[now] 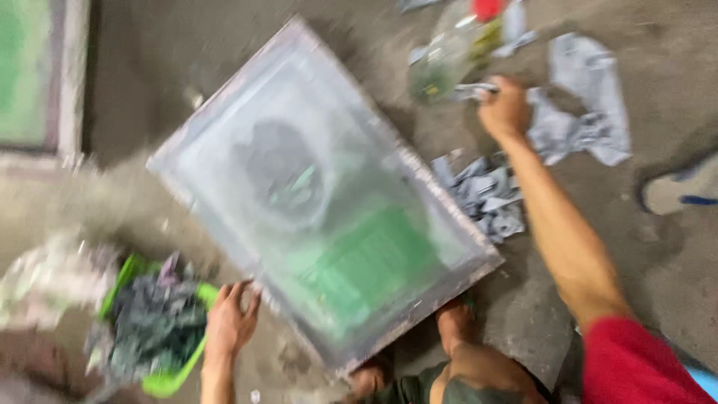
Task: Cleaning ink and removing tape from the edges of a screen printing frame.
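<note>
Knee (479, 374) and feet are tucked beneath the framed screen (329, 202), steadied by the left hand (228, 322), fingers spread. Right hand (505, 108) fingers are closed on a rag (576, 127).

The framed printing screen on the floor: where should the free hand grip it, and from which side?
Grip the printing screen by its bare frame rail, not the mesh, which is smeared with green and dark ink. The left hand already rests at the near-left edge, so the right hand, now out at the crumpled grey rags, could probably come in from the right onto the lower-right rail.
</note>
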